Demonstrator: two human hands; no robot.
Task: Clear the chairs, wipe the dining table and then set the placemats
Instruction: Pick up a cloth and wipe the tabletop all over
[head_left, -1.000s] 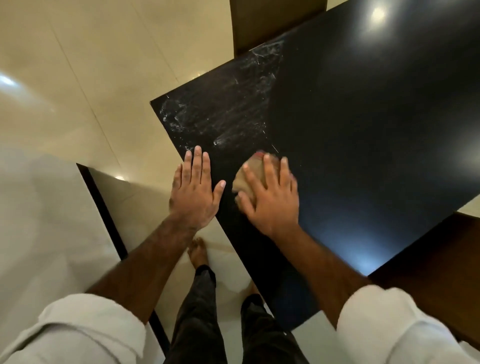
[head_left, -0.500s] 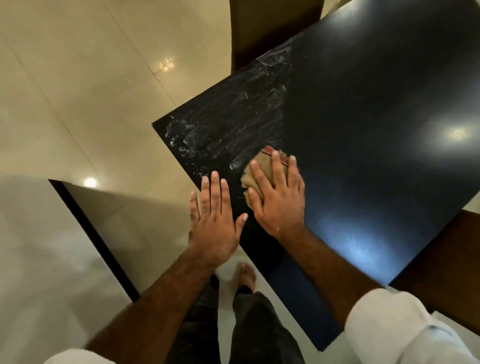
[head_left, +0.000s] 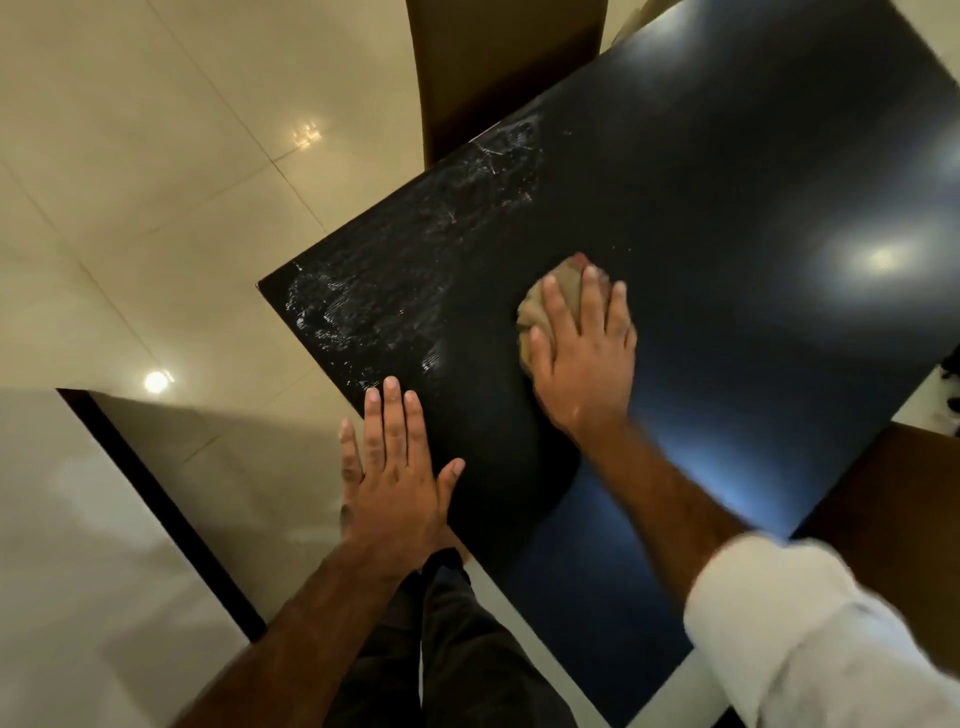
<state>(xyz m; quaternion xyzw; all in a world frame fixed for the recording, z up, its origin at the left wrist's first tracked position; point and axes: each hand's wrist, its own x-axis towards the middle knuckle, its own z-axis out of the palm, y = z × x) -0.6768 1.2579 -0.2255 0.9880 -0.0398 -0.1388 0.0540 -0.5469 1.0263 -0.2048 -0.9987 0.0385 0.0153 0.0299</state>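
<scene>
Evidently for leverage, the left hand (head_left: 395, 478) lay spread flat at the black counter (head_left: 727, 218) edge while the right hand (head_left: 582, 353), fingers splayed, pressed the bunched tan cloth (head_left: 540, 306) beside whitish smears (head_left: 405, 291).

Looks like a home dining room to me. There's a glossy black dining table (head_left: 727, 208) filling the right half of the frame, with a brown high-backed chair (head_left: 498, 67) pushed in at the top edge and another brown chair (head_left: 893, 545) at the lower right. The floor (head_left: 156, 182) on the left is big shiny cream tiles bouncing back ceiling lights, pretty typical house stuff.
</scene>
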